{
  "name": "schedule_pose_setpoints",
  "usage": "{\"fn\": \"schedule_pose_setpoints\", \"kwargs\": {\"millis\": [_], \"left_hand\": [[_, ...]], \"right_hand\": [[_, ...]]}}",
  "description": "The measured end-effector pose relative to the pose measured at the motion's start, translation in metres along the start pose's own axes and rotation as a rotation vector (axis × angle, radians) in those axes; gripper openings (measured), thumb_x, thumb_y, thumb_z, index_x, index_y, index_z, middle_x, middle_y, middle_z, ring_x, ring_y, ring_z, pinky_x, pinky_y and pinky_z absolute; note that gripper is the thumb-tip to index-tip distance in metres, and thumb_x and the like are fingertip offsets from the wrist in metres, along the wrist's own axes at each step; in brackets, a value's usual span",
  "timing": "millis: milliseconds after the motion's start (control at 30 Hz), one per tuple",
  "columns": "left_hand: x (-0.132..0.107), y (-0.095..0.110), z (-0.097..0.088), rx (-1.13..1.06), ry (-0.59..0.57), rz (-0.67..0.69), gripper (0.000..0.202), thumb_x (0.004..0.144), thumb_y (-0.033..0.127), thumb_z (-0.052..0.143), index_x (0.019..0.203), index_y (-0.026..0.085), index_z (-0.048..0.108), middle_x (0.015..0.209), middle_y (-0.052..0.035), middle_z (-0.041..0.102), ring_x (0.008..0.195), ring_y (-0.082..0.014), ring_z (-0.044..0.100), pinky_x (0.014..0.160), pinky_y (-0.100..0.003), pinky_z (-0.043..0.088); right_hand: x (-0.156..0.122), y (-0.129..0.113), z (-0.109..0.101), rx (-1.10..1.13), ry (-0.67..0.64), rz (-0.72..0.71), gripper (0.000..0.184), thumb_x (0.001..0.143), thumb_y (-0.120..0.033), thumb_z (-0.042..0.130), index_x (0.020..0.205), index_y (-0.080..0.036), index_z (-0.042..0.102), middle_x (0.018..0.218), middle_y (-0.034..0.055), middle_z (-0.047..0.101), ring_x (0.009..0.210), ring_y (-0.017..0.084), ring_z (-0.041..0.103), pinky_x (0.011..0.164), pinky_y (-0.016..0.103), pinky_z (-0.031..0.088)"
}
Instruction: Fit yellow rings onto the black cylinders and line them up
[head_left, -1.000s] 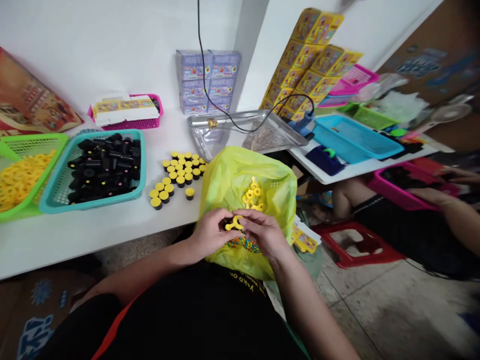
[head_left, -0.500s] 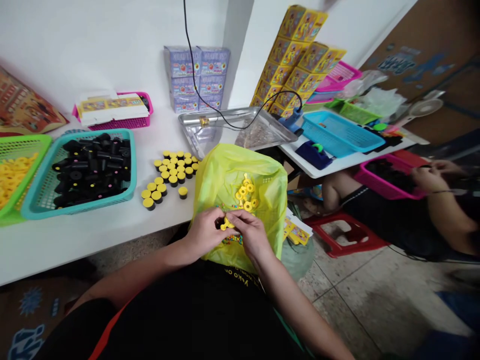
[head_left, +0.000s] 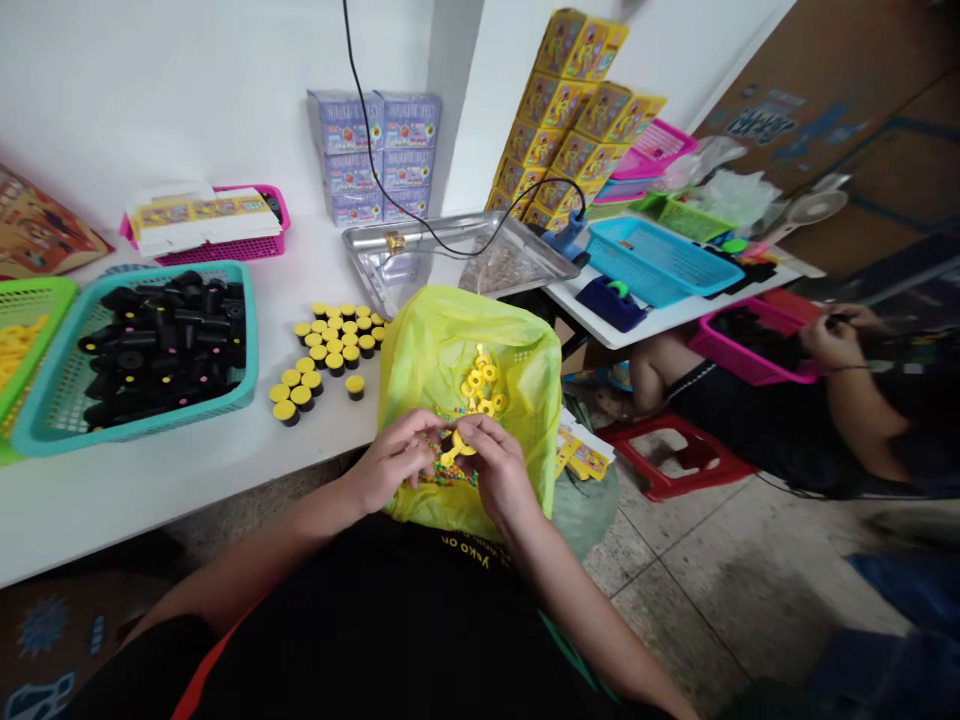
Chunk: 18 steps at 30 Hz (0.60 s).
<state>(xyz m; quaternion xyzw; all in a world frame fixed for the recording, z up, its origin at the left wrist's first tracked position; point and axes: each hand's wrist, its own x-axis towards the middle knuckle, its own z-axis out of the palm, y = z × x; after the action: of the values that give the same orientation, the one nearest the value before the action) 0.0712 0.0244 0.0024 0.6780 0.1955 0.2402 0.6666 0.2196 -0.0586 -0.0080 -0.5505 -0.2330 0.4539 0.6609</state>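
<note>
Tabletop (head_left: 150,510), hands (head_left: 394,460) on yellow plastic piece (head_left: 456,452)

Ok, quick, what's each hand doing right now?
Left hand: closed, fingers holding a yellow plastic piece.
Right hand: closed, fingers on that same piece.

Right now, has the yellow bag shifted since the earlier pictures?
No. The whole view has swung, but the yellow bag keeps the same place against the steel tray, its top still overlapping the tray's front edge.
</note>
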Motion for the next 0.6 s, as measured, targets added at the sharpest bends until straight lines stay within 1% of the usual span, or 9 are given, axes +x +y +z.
{"fn": "schedule_pose_setpoints", "kwargs": {"millis": [33, 67, 167, 267, 333, 467, 533, 600], "left_hand": [[0.001, 0.001, -0.001, -0.063, -0.040, -0.069, 0.031, 0.094, 0.046, 0.053, 0.107, 0.018, 0.059, 0.089, -0.0024, 0.056, 0.065, -0.0148, 0.063, 0.045, -0.023, 0.046], [0.003, 0.002, 0.000, -0.095, -0.056, -0.120, 0.034, 0.095, 0.050, 0.050, 0.103, 0.018, 0.057, 0.088, -0.0017, 0.056, 0.062, -0.0141, 0.063, 0.042, -0.022, 0.044], [0.008, 0.003, 0.008, -0.070, -0.026, -0.181, 0.041, 0.094, 0.060, 0.053, 0.094, 0.019, 0.052, 0.079, 0.0031, 0.054, 0.048, -0.0087, 0.056, 0.035, -0.018, 0.037], [0.011, 0.003, 0.018, -0.079, 0.021, -0.180, 0.042, 0.091, 0.062, 0.057, 0.092, 0.020, 0.051, 0.071, 0.0062, 0.052, 0.042, -0.0058, 0.049, 0.034, -0.017, 0.033], [0.011, 0.002, 0.023, -0.103, 0.078, -0.172, 0.039, 0.092, 0.059, 0.057, 0.091, 0.021, 0.051, 0.071, 0.0065, 0.052, 0.043, -0.0059, 0.049, 0.035, -0.017, 0.033], [0.008, -0.003, 0.030, -0.131, 0.151, -0.135, 0.034, 0.093, 0.054, 0.058, 0.089, 0.021, 0.050, 0.072, 0.0063, 0.051, 0.047, -0.0064, 0.048, 0.040, -0.018, 0.035], [0.006, -0.007, 0.035, -0.134, 0.197, -0.111, 0.032, 0.095, 0.052, 0.057, 0.088, 0.021, 0.050, 0.071, 0.0060, 0.049, 0.051, -0.0069, 0.046, 0.044, -0.019, 0.037], [0.005, -0.011, 0.038, -0.128, 0.243, -0.078, 0.032, 0.096, 0.051, 0.056, 0.087, 0.021, 0.051, 0.073, 0.0052, 0.049, 0.055, -0.0074, 0.046, 0.049, -0.019, 0.039]], "right_hand": [[0.000, -0.001, -0.001, -0.013, -0.004, -0.014, 0.031, 0.069, -0.048, 0.082, 0.072, -0.020, 0.069, 0.066, -0.0024, 0.056, 0.057, 0.011, 0.046, 0.050, 0.023, 0.034], [0.000, -0.001, -0.001, -0.025, -0.010, -0.028, 0.031, 0.070, -0.047, 0.082, 0.073, -0.020, 0.068, 0.068, -0.0022, 0.057, 0.058, 0.011, 0.047, 0.051, 0.022, 0.035], [-0.002, 0.000, 0.002, -0.035, -0.017, -0.056, 0.031, 0.070, -0.047, 0.082, 0.074, -0.021, 0.065, 0.068, -0.0033, 0.055, 0.058, 0.011, 0.048, 0.049, 0.022, 0.035], [-0.003, 0.005, 0.008, -0.005, 0.021, -0.052, 0.037, 0.074, -0.055, 0.077, 0.074, -0.021, 0.061, 0.066, -0.0046, 0.051, 0.052, 0.010, 0.044, 0.045, 0.022, 0.033], [-0.003, 0.008, 0.011, 0.035, 0.050, -0.031, 0.039, 0.075, -0.057, 0.075, 0.074, -0.022, 0.059, 0.065, -0.0052, 0.050, 0.048, 0.010, 0.043, 0.042, 0.022, 0.031], [-0.004, 0.008, 0.018, 0.155, 0.105, 0.003, 0.036, 0.069, -0.051, 0.079, 0.072, -0.022, 0.057, 0.066, -0.0058, 0.050, 0.047, 0.009, 0.041, 0.040, 0.022, 0.030], [-0.004, 0.008, 0.022, 0.194, 0.133, -0.006, 0.034, 0.066, -0.047, 0.080, 0.073, -0.023, 0.057, 0.066, -0.0059, 0.050, 0.049, 0.010, 0.041, 0.039, 0.022, 0.029], [-0.004, 0.009, 0.026, 0.217, 0.152, -0.037, 0.030, 0.067, -0.045, 0.079, 0.073, -0.023, 0.059, 0.067, -0.0056, 0.050, 0.052, 0.011, 0.042, 0.041, 0.023, 0.032]]}}
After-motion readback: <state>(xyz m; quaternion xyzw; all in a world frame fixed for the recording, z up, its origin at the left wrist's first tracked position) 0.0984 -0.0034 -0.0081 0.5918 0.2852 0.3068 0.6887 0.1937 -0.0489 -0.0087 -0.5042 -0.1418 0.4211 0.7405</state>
